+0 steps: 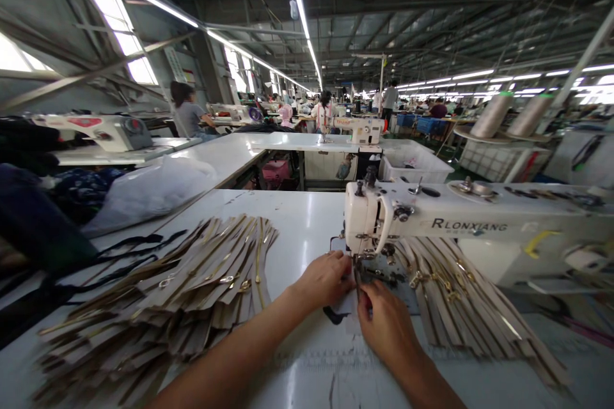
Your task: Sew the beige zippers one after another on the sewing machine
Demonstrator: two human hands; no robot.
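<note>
A white sewing machine (pixel 460 220) stands on the white table (pixel 297 223) in front of me. My left hand (pixel 326 278) rests on a small white piece (pixel 346 313) just left of the needle area, fingers pressing it flat. My right hand (pixel 384 319) pinches the same piece right below the presser foot (pixel 357 265). A big fanned pile of beige zipper strips with gold teeth (pixel 182 287) lies to the left. Another heap of the same strips (pixel 460 300) spreads under the machine's arm to the right.
Dark cloth and black straps (pixel 43 230) lie at the far left beside a clear plastic bag (pixel 153 192). A white bin (pixel 415 166) and two thread cones (pixel 494 115) stand behind. Other sewing tables and seated people (pixel 187 112) fill the hall.
</note>
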